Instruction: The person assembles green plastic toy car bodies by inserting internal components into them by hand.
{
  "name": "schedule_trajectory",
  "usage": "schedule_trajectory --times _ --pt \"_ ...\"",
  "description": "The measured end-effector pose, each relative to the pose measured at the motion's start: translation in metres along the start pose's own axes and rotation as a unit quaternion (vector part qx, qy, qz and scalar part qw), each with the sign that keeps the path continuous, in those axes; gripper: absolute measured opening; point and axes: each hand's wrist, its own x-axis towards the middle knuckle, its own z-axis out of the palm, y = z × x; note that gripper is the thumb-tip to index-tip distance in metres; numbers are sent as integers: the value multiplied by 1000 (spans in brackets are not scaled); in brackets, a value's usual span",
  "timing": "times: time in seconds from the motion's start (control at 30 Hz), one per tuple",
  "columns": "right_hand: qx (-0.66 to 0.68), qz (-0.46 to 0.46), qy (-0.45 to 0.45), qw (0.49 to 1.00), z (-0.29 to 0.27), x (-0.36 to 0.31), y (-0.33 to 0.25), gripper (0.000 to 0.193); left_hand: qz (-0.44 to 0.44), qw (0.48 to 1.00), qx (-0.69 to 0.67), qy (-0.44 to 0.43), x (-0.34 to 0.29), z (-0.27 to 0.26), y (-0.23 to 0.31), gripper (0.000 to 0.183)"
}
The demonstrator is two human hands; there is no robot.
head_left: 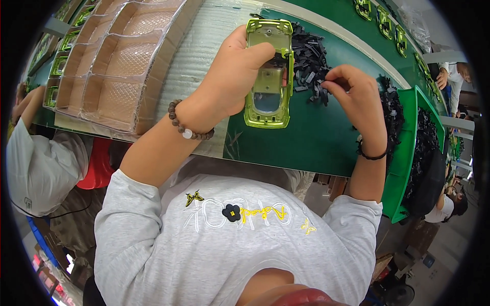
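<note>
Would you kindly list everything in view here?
Bench: one, green, centre
Casing: one, light green, centre
Strips: many, black, beside the casing
Box: one, brown, upper left
Sheet: one, whitish, beside the box
Bin: one, green, right
Parts: many, black, in and beside bin
More casings: several, green, upper right, far left
Bag: one, clear, upper right
Red object: one, left
Co-workers: at least three, pale clothes, both sides
Shirt: one, grey, lower centre
Bracelets: two, brown and black, wrists
Left fingers: around the casing
Right fingers: at the strips; grip unclear
</note>
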Motion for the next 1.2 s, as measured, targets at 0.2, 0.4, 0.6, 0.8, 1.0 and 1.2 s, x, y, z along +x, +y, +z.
schedule_trajectory --times 0.2,0.4,0.6,0.8,1.0,1.2 --pt "-47 -63 59 995 -11 4 18 23 2 1000 3 13 -1 1 3 26" --pt "-23 90 18 995 -21 15 61 16 14 1000 19 -12 0 1 0 26" --pt "159 113 7 981 -23 18 41 16 3 1000 16 -20 2 2 -7 29" --pt "-3 -198 88 976 -7 26 -44 13 4 999 40 -28 6 1 -16 31" --pt "-164 -267 90 945 15 41 -55 25 10 997 70 -26 6 2 -18 32" --pt "-219 -261 114 933 23 37 -62 27 -2 998 44 -34 3 0 -16 31"
